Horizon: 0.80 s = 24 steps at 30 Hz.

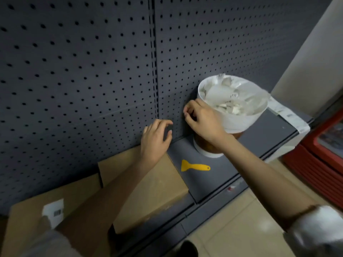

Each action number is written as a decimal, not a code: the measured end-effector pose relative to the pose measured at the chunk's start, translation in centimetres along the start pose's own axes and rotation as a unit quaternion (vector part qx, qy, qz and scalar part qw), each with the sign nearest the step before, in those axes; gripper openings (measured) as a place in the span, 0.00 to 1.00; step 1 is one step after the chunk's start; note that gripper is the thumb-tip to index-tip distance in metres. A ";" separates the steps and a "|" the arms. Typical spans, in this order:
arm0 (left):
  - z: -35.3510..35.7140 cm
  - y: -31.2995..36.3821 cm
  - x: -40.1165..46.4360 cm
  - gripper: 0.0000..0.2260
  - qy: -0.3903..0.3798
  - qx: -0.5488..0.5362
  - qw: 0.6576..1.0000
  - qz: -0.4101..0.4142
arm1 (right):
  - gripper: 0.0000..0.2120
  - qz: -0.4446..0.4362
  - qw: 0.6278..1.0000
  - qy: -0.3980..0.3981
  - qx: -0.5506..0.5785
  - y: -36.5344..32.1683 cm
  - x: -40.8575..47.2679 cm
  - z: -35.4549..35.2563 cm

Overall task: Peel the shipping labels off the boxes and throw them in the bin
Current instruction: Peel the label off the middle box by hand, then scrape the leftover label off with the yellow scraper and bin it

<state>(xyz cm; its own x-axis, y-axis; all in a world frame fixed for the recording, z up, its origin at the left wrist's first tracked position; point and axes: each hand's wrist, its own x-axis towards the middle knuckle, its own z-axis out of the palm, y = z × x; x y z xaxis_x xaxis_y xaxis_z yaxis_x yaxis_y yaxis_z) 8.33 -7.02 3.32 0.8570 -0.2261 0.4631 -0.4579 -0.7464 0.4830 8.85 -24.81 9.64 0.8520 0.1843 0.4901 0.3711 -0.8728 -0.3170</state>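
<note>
On shelf, three boxes (148,197), one bin (241,119) (full)

On the shelf (259,134), the bin (241,115) stands far right against the pegboard (74,71), with label scraps (230,101) in it. The scraper (194,166) lies just near of the bin. Left of it sits a box (148,191); nearer left, another box (24,229) bears a label (53,212)
</note>
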 end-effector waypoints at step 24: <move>7.7 -1.2 -9.0 0.11 -0.070 0.050 0.992 -0.093 | 0.19 0.166 0.931 -0.326 -0.001 10.5 -13.2 14.8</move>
<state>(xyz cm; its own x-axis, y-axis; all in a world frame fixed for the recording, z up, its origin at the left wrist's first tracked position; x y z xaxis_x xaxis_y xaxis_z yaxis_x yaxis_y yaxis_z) 2.99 -8.93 -7.16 0.9521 -0.1580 0.2620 -0.2689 -0.8404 0.4706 7.01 -29.76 -12.15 0.9631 0.1379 -0.2312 0.0467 -0.9314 -0.3609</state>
